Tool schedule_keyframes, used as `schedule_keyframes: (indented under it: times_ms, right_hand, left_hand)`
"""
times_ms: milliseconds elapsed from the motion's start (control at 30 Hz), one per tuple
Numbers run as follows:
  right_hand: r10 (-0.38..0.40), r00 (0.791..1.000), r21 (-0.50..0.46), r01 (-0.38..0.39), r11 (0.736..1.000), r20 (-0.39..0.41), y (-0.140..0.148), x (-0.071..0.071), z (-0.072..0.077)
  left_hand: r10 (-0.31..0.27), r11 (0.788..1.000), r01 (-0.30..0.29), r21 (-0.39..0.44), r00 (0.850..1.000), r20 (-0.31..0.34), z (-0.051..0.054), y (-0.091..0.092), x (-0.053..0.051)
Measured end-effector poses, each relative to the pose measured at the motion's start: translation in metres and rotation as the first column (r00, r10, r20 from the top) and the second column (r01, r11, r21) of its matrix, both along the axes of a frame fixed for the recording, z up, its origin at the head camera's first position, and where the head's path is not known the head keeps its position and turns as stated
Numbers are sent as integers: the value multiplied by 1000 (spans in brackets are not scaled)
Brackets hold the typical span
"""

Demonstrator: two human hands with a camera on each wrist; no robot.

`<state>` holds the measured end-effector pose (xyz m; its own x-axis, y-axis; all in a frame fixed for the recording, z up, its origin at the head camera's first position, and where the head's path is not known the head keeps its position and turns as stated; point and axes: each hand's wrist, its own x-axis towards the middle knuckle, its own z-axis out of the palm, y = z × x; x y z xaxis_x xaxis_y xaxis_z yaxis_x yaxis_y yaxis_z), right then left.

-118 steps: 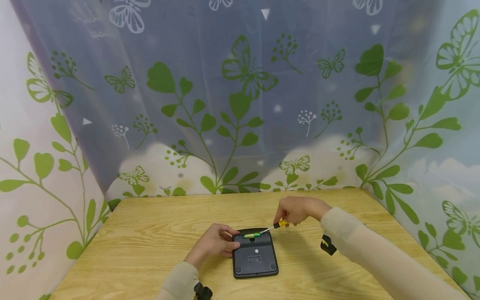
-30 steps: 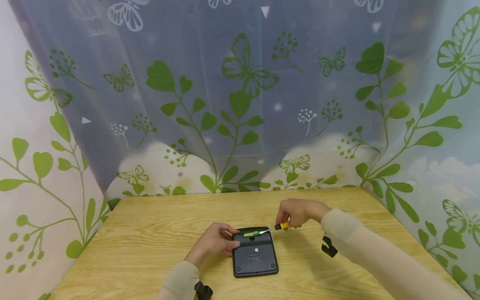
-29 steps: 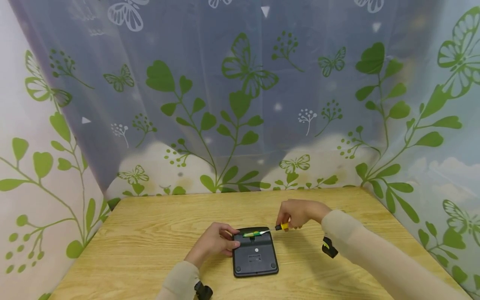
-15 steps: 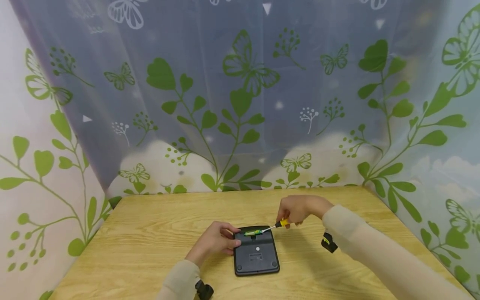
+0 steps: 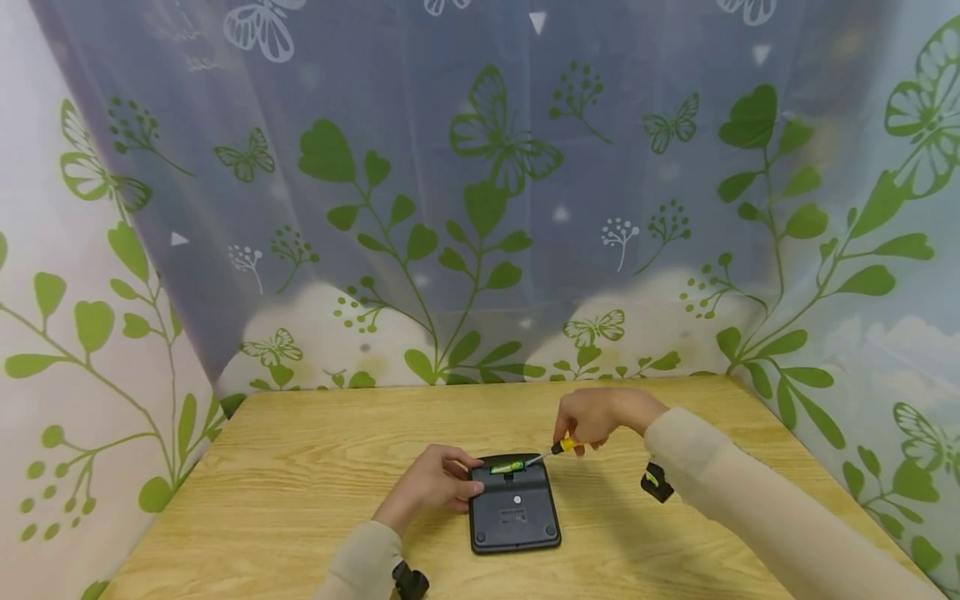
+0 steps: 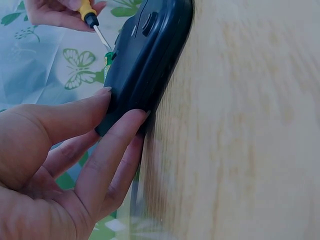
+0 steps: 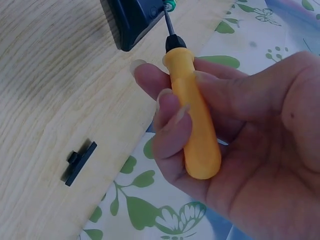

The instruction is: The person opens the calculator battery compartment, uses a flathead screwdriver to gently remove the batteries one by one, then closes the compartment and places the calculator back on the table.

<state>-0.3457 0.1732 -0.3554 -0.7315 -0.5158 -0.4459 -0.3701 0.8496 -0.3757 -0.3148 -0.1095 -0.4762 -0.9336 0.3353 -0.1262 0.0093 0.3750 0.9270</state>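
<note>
A black calculator [image 5: 516, 527], its face hidden, lies back side up on the wooden table. In the open slot near its far edge sits a green battery [image 5: 507, 468]. My left hand [image 5: 433, 479] grips the calculator's left edge; in the left wrist view, the thumb [image 6: 75, 117] rests on the back and the fingers are at the side. My right hand [image 5: 592, 417] holds a yellow-handled screwdriver [image 7: 192, 110], fingers curled round the handle. The screwdriver's tip is at the battery's right end, and the right wrist view shows that metal end beside the shaft.
A small black cover piece [image 7: 80, 164] lies on the table in the right wrist view, near the table edge. Bare wood table [image 5: 337, 442] surrounds the calculator. Behind stands a curtain [image 5: 405, 167] printed with leaves and butterflies.
My right hand has raised the screwdriver handle slightly, so the shaft slants more steeply to the battery's right end. The battery still sits in the slot. My left hand keeps its grip.
</note>
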Motion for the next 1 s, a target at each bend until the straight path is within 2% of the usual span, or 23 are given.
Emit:
schedule_keyframes:
  times_ms: [300,633,767,1000]
  right_hand:
    - [22,999,20,-22,1000,-27,-3,2,4]
    - [41,998,49,-38,998,-52,-6,4,2]
    - [52,998,22,-51,998,-33,-2,2,0]
    - [44,997,-75,-40,996,60,9,-2,-12]
  left_hand:
    - [13,1000,-13,-9,1000,8,2,1,0]
    - [6,1000,-6,-11,1000,8,1,0,0]
    - [12,1000,-12,-11,1000,9,1,1,-1]
    - [8,1000,-8,-15,1000,5,1,1,0]
